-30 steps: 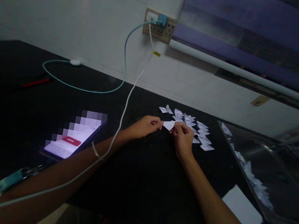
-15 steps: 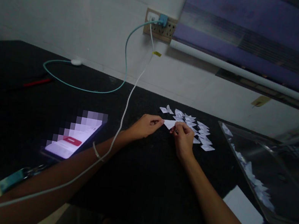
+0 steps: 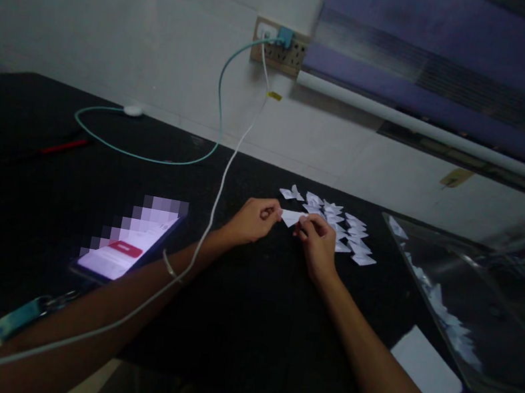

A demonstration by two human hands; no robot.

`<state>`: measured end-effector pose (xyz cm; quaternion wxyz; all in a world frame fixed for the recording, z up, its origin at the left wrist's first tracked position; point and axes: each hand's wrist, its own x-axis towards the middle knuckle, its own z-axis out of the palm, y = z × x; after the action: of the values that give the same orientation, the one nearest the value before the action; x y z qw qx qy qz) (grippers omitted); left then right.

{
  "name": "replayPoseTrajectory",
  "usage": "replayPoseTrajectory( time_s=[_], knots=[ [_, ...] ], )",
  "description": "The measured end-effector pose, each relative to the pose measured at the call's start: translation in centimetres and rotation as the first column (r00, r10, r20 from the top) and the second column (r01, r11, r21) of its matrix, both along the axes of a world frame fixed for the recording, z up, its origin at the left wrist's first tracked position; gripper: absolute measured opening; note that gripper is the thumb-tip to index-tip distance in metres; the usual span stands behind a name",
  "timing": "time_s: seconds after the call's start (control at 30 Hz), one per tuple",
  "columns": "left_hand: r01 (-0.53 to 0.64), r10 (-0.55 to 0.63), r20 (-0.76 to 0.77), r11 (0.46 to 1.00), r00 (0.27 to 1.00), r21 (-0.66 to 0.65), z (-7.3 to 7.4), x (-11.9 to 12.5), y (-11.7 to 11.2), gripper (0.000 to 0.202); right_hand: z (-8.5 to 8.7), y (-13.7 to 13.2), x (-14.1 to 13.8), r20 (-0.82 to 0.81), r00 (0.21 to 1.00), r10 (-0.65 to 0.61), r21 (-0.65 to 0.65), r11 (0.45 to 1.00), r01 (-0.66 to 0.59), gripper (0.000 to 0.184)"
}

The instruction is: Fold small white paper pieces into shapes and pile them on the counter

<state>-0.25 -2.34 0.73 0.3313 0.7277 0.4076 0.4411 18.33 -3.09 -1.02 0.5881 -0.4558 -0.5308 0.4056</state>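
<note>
White paper triangle [image 3: 290, 218] crosswise, tip downward

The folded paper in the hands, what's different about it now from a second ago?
The folded paper moved a tiny bit to the left, together with the left hand and the right hand. Nothing was let go: both hands still hold it. The little paper shapes, the phone and the white sheet stayed put.

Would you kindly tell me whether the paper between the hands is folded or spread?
Apparently folded: the white paper forms a small triangle between left hand and right hand; creases are indistinct.
</note>
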Motion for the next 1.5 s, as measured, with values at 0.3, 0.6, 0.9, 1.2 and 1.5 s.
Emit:
replayPoseTrajectory(
  time_s=[0.3,0.6,0.9,1.2,1.5],
  knots=[
    [0.055,0.017,-0.233,0.952,0.972,0.3,-0.9,-0.4,0.2,0.033,0.9,-0.7,-0.6,0.025,0.999,0.037,-0.076,0.996,-0.035,0.043],
    [0.225,-0.163,-0.258,0.945,0.952,0.235,-0.2,0.0,-0.6,0.035,0.9,-0.4,-0.5,-0.039,0.995,0.091,-0.108,0.99,-0.095,0.033],
    [0.22,-0.218,0.071,0.975,0.973,-0.026,-0.4,0.8,-0.5,0.02,0.8,-0.4,-0.2,-0.08,0.977,0.199,-0.143,0.967,-0.209,0.024],
    [0.337,-0.224,0.319,0.87,0.921,-0.361,-1.3,1.0,0.7,0.054,0.2,-0.2,0.1,0.174,0.972,0.156,-0.083,0.986,-0.143,0.018],
    [0.467,-0.18,0.508,0.714,0.842,-0.521,-1.1,0.5,1.7,0.056,1.6,-1.9,-0.2,0.78,0.618,-0.099,0.261,0.949,-0.178,0.016]
  ],
)
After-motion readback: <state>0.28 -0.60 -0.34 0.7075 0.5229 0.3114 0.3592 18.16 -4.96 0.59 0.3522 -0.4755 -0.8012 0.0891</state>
